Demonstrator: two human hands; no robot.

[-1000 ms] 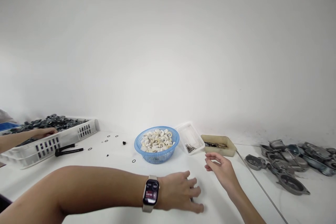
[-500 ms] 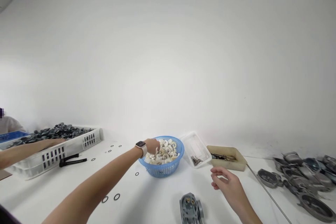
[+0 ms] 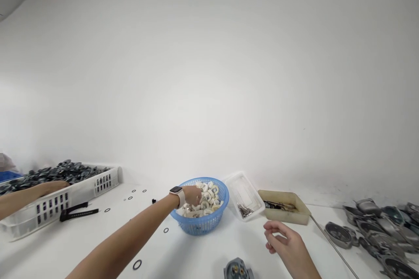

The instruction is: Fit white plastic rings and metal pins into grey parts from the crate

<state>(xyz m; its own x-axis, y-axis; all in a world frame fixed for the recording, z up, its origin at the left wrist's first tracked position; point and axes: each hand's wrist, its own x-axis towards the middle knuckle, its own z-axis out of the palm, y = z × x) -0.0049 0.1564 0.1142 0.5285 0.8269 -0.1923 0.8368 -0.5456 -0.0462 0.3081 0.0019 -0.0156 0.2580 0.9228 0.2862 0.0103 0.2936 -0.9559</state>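
The left hand (image 3: 192, 195) reaches among white rings (image 3: 207, 204) inside the blue basket (image 3: 202, 225), its grip I cannot tell, while the right hand (image 3: 281, 242) hovers, fingers loosely curled.

No text, label, brand, number or sign can be read; the small dark face of the pale-banded wristwatch (image 3: 176, 190), behind the left hand's fingers (image 3: 197, 201), shows nothing legible.
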